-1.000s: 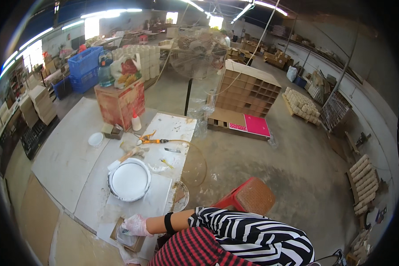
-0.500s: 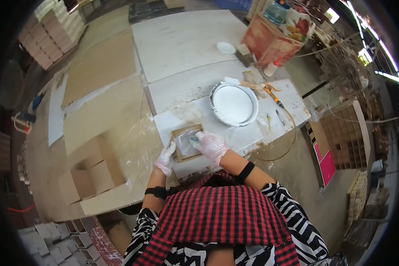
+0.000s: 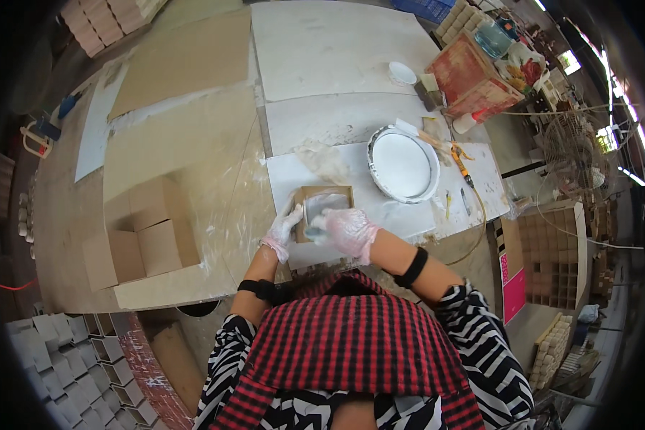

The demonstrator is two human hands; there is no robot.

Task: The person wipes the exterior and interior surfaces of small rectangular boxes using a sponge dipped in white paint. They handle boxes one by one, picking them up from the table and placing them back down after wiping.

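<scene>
A small, shallow brown box [image 3: 344, 192] with whitish inner faces lies open side up on a white board. My gloved left hand [image 3: 285, 226] grips its left wall, thumb and fingers closed on the edge. My right hand [image 3: 345, 229], in a whitish, stained glove, is over the box's near right part. Its closed fingers hold a small blue-grey piece [image 3: 313, 233], blurred, at the near left corner of the box; its kind is unclear. To the right stands a round tub [image 3: 373, 177] of white paint. A flat paintbrush [image 3: 424, 136] rests across its rim.
An orange-handled air gun [image 3: 463, 169] with a hose lies right of the tub, beside a small knife [image 3: 466, 201]. A cardboard box [image 3: 166, 244] sits open at the left. Farther back are a white bowl [image 3: 402, 73] and a red-stained crate [image 3: 473, 75].
The whole view has shifted, so the table sits farther right and higher. My right hand has moved toward the box's near side with the blue-grey piece. My left hand still grips the box.
</scene>
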